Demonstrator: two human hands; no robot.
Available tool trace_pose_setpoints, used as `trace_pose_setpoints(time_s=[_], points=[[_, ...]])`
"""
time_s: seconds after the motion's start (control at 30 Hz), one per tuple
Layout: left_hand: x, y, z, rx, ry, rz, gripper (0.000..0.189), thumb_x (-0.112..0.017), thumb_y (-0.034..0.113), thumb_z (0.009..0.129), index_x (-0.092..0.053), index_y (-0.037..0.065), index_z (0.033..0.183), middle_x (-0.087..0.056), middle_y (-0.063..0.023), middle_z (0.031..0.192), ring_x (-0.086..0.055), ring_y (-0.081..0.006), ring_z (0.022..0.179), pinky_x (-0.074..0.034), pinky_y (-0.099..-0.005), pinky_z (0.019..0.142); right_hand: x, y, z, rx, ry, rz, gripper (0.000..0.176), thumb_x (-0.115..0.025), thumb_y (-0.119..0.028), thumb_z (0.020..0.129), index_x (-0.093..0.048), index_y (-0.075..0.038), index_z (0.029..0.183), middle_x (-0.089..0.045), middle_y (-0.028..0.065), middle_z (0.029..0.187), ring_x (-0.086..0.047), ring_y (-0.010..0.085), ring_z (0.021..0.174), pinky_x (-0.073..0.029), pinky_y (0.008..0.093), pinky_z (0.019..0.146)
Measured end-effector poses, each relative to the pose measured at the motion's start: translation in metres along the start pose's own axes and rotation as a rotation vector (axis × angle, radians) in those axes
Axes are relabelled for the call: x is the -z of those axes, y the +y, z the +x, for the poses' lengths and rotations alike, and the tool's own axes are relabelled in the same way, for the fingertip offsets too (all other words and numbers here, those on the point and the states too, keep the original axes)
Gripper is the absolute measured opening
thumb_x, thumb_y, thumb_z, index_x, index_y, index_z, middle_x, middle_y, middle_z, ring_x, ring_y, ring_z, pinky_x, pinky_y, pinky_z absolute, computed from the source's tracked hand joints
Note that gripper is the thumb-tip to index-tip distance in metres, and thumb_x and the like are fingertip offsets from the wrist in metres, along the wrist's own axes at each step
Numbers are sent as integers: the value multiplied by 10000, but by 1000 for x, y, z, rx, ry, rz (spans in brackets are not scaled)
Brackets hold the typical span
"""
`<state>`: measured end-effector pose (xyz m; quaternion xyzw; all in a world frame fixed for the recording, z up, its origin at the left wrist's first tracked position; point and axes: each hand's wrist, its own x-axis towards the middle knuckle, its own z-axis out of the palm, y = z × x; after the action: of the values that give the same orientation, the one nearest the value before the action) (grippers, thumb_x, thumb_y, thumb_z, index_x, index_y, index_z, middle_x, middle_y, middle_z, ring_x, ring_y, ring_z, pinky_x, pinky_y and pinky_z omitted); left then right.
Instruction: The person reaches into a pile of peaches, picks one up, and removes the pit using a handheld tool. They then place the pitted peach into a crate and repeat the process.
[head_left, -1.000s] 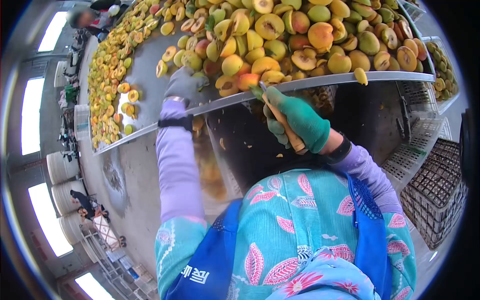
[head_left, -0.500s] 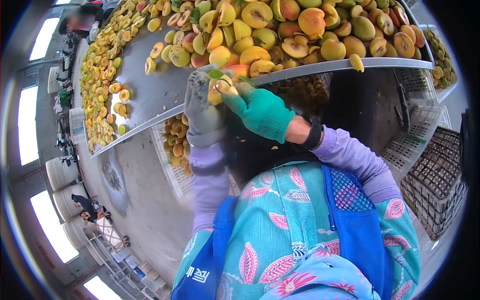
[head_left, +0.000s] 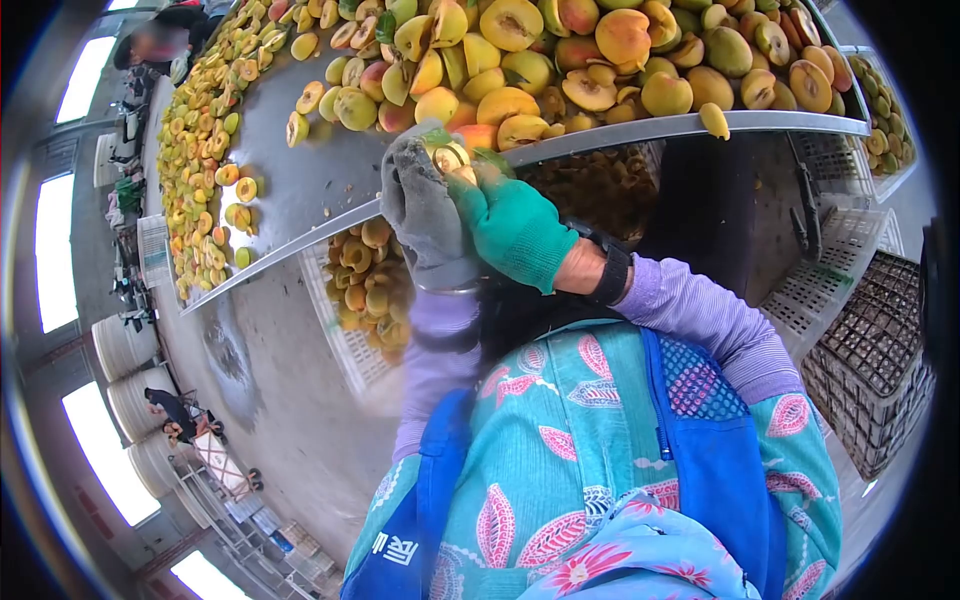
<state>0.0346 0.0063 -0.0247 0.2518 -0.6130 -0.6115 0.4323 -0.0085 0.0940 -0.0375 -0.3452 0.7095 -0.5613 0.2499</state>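
My left hand, in a grey glove, is closed around a yellow peach half just over the table's front edge. My right hand, in a green glove, presses against it from the right, fingers closed. A thin curved metal pitting tool shows at the cut face by the right fingertips; its handle is hidden in the glove. Green leaves lie beside the fruit. Behind both hands, a heap of whole and halved peaches covers much of the metal table.
Beneath the table edge stands a white crate with peach halves. Pits or scraps fill a container under the table. Stacked black crates and white crates stand at right. Another person is at the far left.
My left hand and forearm have shifted slightly right and turned around the peach half. My right hand has moved a little left and down, still against the fruit.
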Motion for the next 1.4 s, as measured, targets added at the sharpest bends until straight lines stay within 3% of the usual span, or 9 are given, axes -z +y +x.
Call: trace_pose_setpoints(time_s=[0.27,0.4,0.63,0.73,0.93,1.07,1.17,1.3,1.4], points=[[8,-5,2,45,-83,-3,264,-469,202,995,-625,-8,1030,-650,-82,893,-625,-163,808,-509,-284,716,-2,7,1,-164,-116,322,411,-439,-371,994,-535,19,1080,-630,224,809,-631,379,730,-488,456,636],[3,5,7,-295,-172,445,256,-449,173,994,-627,-9,1021,-646,-90,903,-612,-158,804,-496,-280,735,11,-10,-2,-234,-165,476,414,-449,-367,994,-546,10,1135,-638,182,858,-619,301,698,-494,410,617],[1,10,22,7,-317,94,240,-456,155,985,-632,-9,988,-638,-43,873,-534,-78,732,-440,-217,678,-16,11,11,-48,79,634,404,-432,-402,1003,-571,-28,1068,-580,82,729,-544,165,574,-438,308,482],[-9,24,22,225,-298,23,240,-502,178,978,-640,-13,933,-633,-35,773,-488,-57,642,-410,-198,603,50,-29,2,-544,-438,712,373,-423,-412,1004,-562,-69,954,-516,27,637,-460,137,477,-377,290,422],[-12,24,21,332,-216,-79,328,-525,254,972,-646,-25,848,-638,-92,710,-592,-142,656,-478,-243,586,43,-34,1,-660,-521,1268,429,-425,-551,965,-515,-146,859,-417,-37,558,-390,85,428,-335,256,392],[-5,15,37,389,-579,3,365,-526,297,966,-643,-28,847,-643,-121,730,-615,-183,675,-504,-285,642,26,-26,-3,-690,-300,1205,404,-454,-559,953,-502,-164,880,-410,-45,573,-396,86,422,-337,257,393],[-3,13,38,363,-578,-121,384,-518,315,971,-620,-38,860,-642,-130,748,-606,-190,663,-505,-289,641,36,-22,-3,-607,-592,1507,411,-485,-557,941,-496,-154,862,-427,-38,607,-389,85,416,-352,264,393],[-3,9,32,323,-552,-79,448,-476,376,985,-602,-36,864,-640,-150,768,-604,-207,638,-516,-309,596,28,-28,-5,-618,-296,866,404,-417,-520,980,-501,-145,857,-417,-57,564,-398,83,410,-344,256,401],[3,6,28,335,-481,-132,436,-462,386,990,-586,-31,952,-634,-153,769,-610,-215,658,-523,-308,609,37,-21,1,-669,-721,1548,391,-376,-487,1002,-509,-146,861,-419,-73,548,-404,81,413,-328,248,405]])
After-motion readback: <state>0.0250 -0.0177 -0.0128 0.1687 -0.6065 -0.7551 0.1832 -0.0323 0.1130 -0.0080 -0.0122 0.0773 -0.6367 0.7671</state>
